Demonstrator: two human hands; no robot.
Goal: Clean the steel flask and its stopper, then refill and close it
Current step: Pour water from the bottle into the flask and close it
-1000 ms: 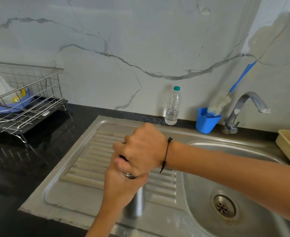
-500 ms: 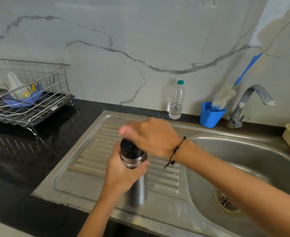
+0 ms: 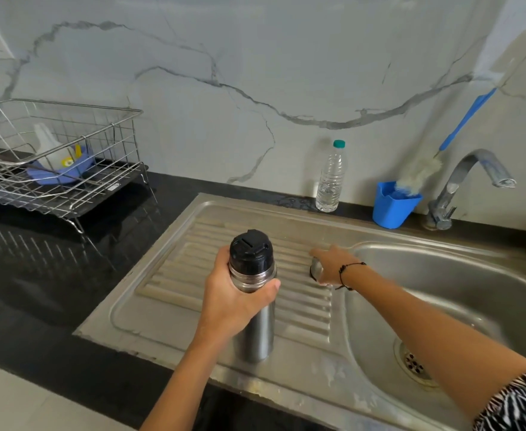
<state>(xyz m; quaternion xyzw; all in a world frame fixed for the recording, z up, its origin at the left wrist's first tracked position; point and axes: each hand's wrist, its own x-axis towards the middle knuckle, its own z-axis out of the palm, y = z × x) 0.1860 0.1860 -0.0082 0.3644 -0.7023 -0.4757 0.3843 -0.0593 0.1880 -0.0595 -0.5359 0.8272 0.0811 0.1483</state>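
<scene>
Outer cap is off the flask now: a second ago the right hand was twisting on top, and it has since swung over to the drainboard beside the basin, fingers curled round the cap as it sets it down. Left hand has fingers and thumb wrapped round the flask's neck, holding it upright on the drainboard, black stopper exposed and in place. Likely next: unscrew the stopper; washing and refilling not started.
</scene>
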